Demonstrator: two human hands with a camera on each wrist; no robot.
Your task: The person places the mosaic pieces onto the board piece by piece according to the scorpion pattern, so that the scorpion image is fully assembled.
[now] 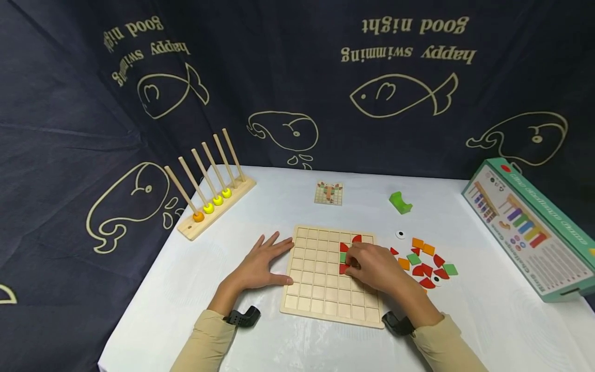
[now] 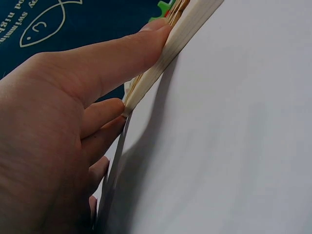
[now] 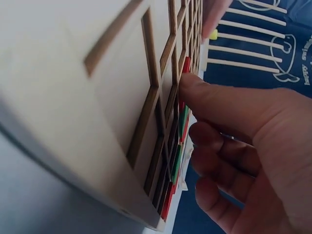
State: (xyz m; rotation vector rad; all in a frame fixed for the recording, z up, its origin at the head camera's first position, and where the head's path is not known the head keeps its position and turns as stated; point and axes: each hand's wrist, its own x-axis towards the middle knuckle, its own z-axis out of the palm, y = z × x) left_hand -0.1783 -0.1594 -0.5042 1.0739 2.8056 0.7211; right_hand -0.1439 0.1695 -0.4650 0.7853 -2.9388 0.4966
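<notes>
A square wooden grid board point(image 1: 321, 289) lies on the table. My left hand point(image 1: 257, 264) spreads its fingers along the board's left side, thumb and fingertips touching the rim; the left wrist view shows the thumb on the edge point(image 2: 165, 63). On the board's right half, my right hand point(image 1: 378, 266) has curled fingers and its thumb on a red piece point(image 1: 343, 268). A green square point(image 1: 343, 258) and another red piece point(image 1: 344, 247) sit in cells just above it. A further red quarter-round point(image 1: 357, 238) lies higher up. The hand hides some cells.
Loose red, green and orange pieces point(image 1: 428, 249) lie right of the board, with eye discs point(image 1: 401, 234). Behind stand a picture card point(image 1: 329, 193) and a green block point(image 1: 400, 202). A peg rack point(image 1: 218, 206) with beads is at left, a teal box point(image 1: 530, 232) at right.
</notes>
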